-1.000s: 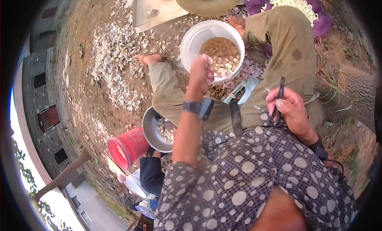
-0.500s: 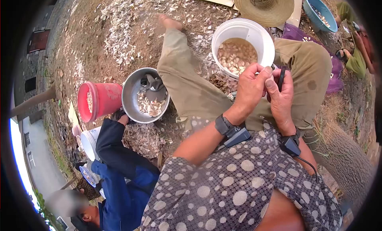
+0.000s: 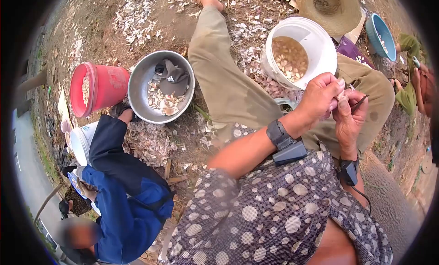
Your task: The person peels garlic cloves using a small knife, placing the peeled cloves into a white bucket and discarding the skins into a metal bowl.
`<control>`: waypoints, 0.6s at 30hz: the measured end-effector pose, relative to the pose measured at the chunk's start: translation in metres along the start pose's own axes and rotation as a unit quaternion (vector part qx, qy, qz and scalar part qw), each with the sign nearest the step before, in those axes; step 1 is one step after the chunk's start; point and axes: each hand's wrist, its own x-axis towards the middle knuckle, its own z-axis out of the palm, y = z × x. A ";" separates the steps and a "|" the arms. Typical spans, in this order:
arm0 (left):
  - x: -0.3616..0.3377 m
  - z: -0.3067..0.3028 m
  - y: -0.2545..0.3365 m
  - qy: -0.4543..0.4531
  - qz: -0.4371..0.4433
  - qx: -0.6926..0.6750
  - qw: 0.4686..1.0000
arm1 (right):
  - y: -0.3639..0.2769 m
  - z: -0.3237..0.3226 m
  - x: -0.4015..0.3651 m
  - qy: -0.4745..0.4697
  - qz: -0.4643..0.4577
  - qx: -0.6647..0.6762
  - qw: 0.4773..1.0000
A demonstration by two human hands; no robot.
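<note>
My left hand (image 3: 320, 98) is closed in a pinch around a small pale piece (image 3: 339, 95) that looks like a garlic clove. Close against it on the right, my right hand (image 3: 350, 116) is closed round a small dark blade (image 3: 361, 102), its tip pointing up and right. The fingertips of both hands meet at the pale piece. Just beyond my hands stands a white bucket (image 3: 320, 48), with peeled cloves (image 3: 289, 59) in brownish water.
A metal basin (image 3: 137, 89) with a grey cap and cloves, and a red bucket (image 3: 107, 86), stand at left. A person in blue (image 3: 130, 219) sits lower left. A straw hat (image 3: 345, 13) and blue basin (image 3: 376, 36) lie at upper right. Skins litter the ground.
The view has shifted. My hands have changed their hold, and the pale piece now shows between the fingertips. The dark tool has tilted from nearly upright to slanting right.
</note>
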 end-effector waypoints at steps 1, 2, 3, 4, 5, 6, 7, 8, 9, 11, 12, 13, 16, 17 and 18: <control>0.000 -0.002 0.001 0.004 0.000 -0.011 1.000 | 0.000 0.001 0.003 -0.013 0.008 -0.003 1.000; -0.001 -0.004 0.001 0.007 0.000 -0.020 1.000 | 0.001 0.001 0.006 -0.025 0.015 -0.004 1.000; -0.002 -0.006 0.002 0.011 -0.001 -0.028 1.000 | 0.002 0.003 0.010 -0.036 0.022 -0.004 0.999; -0.001 -0.010 0.003 0.020 0.007 -0.027 0.999 | 0.002 0.006 0.013 -0.037 0.045 0.000 0.998; -0.001 -0.012 0.004 0.026 0.013 -0.027 0.999 | -0.001 0.008 0.016 -0.034 0.066 0.004 0.997; 0.000 -0.013 0.005 0.029 0.016 -0.028 0.999 | -0.003 0.010 0.018 -0.028 0.087 0.005 0.996; -0.003 -0.013 0.012 0.039 -0.002 -0.021 0.999 | -0.002 0.010 0.020 -0.054 0.088 0.032 0.994; -0.001 -0.016 0.011 0.027 0.017 -0.025 0.999 | -0.001 0.016 0.020 -0.035 0.094 0.055 0.993; -0.001 -0.016 0.015 0.033 0.024 -0.003 0.999 | 0.003 0.010 0.022 -0.050 0.107 0.077 0.990; -0.001 -0.018 0.018 0.048 0.042 0.016 0.998 | 0.001 0.011 0.024 -0.073 0.108 0.122 0.984; 0.000 -0.017 0.021 0.073 0.057 0.031 0.995 | 0.000 0.011 0.025 -0.067 0.105 0.136 0.983; 0.003 -0.021 0.023 0.075 0.064 0.025 0.995 | -0.001 0.005 0.027 -0.071 0.104 0.147 0.981; 0.006 -0.020 0.032 0.074 0.093 -0.002 0.993 | -0.006 -0.009 0.030 -0.090 0.122 0.199 0.968; 0.007 -0.016 0.035 0.071 0.103 -0.014 0.992 | -0.009 -0.016 0.031 -0.097 0.140 0.223 0.960; 0.006 -0.008 0.038 0.071 0.090 -0.022 0.993 | -0.011 -0.023 0.030 -0.104 0.157 0.247 0.950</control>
